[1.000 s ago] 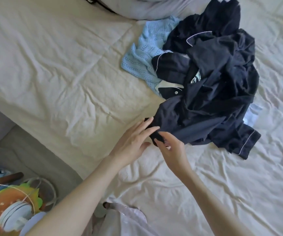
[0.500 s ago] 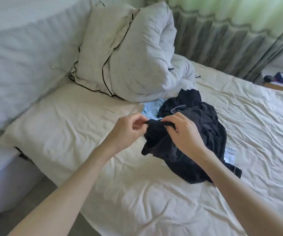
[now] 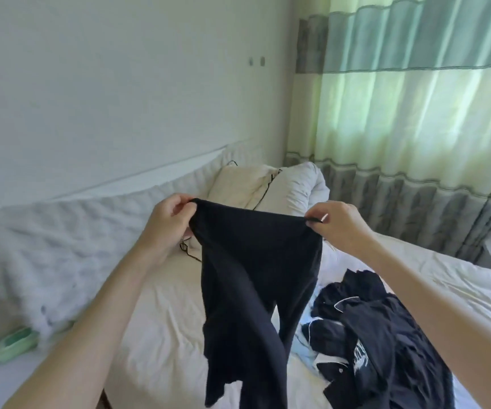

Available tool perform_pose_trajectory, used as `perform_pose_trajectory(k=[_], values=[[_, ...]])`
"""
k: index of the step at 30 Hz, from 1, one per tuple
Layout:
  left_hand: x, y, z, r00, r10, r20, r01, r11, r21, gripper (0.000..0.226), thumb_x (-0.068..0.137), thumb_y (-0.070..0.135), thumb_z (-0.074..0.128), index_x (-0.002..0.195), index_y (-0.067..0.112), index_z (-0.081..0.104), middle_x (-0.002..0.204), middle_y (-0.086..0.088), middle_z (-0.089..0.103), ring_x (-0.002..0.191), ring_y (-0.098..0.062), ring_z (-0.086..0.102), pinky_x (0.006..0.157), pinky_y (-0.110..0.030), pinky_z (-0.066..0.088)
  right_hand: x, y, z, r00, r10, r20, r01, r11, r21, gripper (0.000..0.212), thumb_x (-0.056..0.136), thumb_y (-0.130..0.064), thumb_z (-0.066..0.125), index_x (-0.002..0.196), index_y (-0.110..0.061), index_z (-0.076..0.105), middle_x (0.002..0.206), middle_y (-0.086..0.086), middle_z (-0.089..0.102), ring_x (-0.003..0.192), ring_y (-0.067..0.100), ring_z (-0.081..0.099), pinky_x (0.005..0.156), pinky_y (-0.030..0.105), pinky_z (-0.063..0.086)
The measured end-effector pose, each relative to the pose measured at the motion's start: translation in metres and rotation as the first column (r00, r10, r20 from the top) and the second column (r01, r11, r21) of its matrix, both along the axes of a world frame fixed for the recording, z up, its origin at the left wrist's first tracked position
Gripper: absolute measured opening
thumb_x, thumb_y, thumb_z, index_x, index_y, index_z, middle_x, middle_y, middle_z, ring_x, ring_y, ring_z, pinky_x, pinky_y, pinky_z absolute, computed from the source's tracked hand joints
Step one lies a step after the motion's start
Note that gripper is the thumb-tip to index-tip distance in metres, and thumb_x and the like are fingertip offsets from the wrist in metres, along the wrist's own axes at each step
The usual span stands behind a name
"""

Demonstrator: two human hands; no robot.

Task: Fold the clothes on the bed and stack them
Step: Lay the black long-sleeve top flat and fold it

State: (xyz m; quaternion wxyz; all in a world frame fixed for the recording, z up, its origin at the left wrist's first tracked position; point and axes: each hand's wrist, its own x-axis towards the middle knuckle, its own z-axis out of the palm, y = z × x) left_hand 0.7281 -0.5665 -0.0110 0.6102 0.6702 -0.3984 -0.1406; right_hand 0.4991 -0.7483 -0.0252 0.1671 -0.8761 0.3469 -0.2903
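while both hands' fingers pinch its waistband, black trousers (image 3: 247,290) hang above the bed (image 3: 161,320).

Left hand (image 3: 169,219) and right hand (image 3: 337,221) raised level, apart, each pinching cloth; arms outstretched.

Soft daylight glowing through the green curtain (image 3: 415,113), bright room, wide-angle bending at edges, slight overall blur

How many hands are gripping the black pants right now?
2: the left hand pinches one corner of the black pants' waistband, the right hand pinches the other.
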Motion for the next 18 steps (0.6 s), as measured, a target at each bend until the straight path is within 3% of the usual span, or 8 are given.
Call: perform_pose_trajectory(k=[3, 7, 9, 12, 14, 16, 18], values=[[0.008, 0.016, 0.01, 0.979, 0.026, 0.2, -0.041, 0.997, 0.072, 0.017, 0.098, 0.017, 0.041, 0.095, 0.022, 0.057, 0.09, 0.008, 0.061, 0.083, -0.005, 0.056, 0.073, -0.019, 0.044, 0.013, 0.006, 0.014, 0.998, 0.004, -0.06, -0.003, 1.0, 0.021, 0.009, 0.086, -0.019, 0.064, 0.091, -0.021, 0.071, 0.087, -0.004, 0.067, 0.082, 0.014, 0.054, 0.084, 0.032, 0.046], [0.02, 0.038, 0.022, 0.94, 0.029, 0.341, -0.09, 0.982, 0.165, 0.02, 0.1, 0.021, 0.038, 0.091, 0.029, 0.054, 0.093, 0.013, 0.059, 0.086, 0.001, 0.053, 0.071, -0.015, 0.037, 0.027, 0.007, 0.018, 0.997, -0.037, -0.067, 0.041, 0.997, 0.068, 0.013, 0.089, -0.027, 0.061, 0.091, -0.017, 0.071, 0.084, 0.002, 0.067, 0.083, 0.019, 0.056, 0.084, 0.035, 0.048], [0.025, 0.05, 0.023, 0.931, -0.03, 0.363, -0.058, 0.972, 0.23, 0.019, 0.1, 0.024, 0.041, 0.09, 0.029, 0.056, 0.091, 0.015, 0.06, 0.084, 0.003, 0.054, 0.07, -0.015, 0.038, 0.033, 0.01, 0.019, 0.997, -0.035, 0.066, 0.018, 0.969, 0.245, 0.016, 0.09, -0.026, 0.061, 0.085, -0.012, 0.069, 0.078, 0.009, 0.066, 0.073, 0.023, 0.06, 0.078, 0.037, 0.051], [0.027, 0.064, 0.023, 0.932, -0.167, 0.321, 0.072, 0.955, 0.289, 0.013, 0.096, 0.024, 0.05, 0.089, 0.029, 0.059, 0.081, 0.021, 0.061, 0.075, 0.009, 0.055, 0.065, -0.009, 0.04, 0.042, 0.016, 0.023, 0.929, -0.051, 0.365, -0.162, 0.833, 0.53, 0.017, 0.093, -0.014, 0.056, 0.078, -0.011, 0.063, 0.08, 0.01, 0.063, 0.063, 0.017, 0.059, 0.067, 0.029, 0.051], [0.029, 0.068, 0.024, 0.921, -0.183, 0.344, 0.087, 0.957, 0.277, 0.015, 0.094, 0.017, 0.054, 0.088, 0.03, 0.059, 0.08, 0.023, 0.061, 0.076, 0.008, 0.056, 0.066, -0.008, 0.04, 0.049, 0.018, 0.028, 0.879, -0.061, 0.474, -0.255, 0.78, 0.572, 0.017, 0.095, -0.012, 0.052, 0.084, -0.011, 0.064, 0.081, 0.005, 0.064, 0.063, 0.011, 0.061, 0.062, 0.024, 0.054], [0.032, 0.069, 0.027, 0.874, -0.102, 0.474, -0.027, 0.966, 0.258, 0.024, 0.092, 0.011, 0.054, 0.084, 0.033, 0.057, 0.084, 0.019, 0.06, 0.08, 0.002, 0.055, 0.068, -0.011, 0.039, 0.057, 0.019, 0.033, 0.855, -0.051, 0.517, -0.304, 0.758, 0.578, 0.016, 0.095, -0.015, 0.051, 0.093, -0.009, 0.066, 0.082, 0.003, 0.064, 0.069, 0.011, 0.061, 0.061, 0.022, 0.053], [0.039, 0.071, 0.028, 0.804, -0.007, 0.594, -0.169, 0.956, 0.239, 0.03, 0.088, 0.007, 0.054, 0.079, 0.035, 0.053, 0.088, 0.013, 0.056, 0.081, 0.0, 0.052, 0.067, -0.011, 0.036, 0.062, 0.017, 0.037, 0.898, 0.002, 0.44, -0.223, 0.865, 0.451, 0.016, 0.093, -0.017, 0.053, 0.095, -0.008, 0.067, 0.079, 0.001, 0.06, 0.076, 0.015, 0.055, 0.073, 0.027, 0.047]])
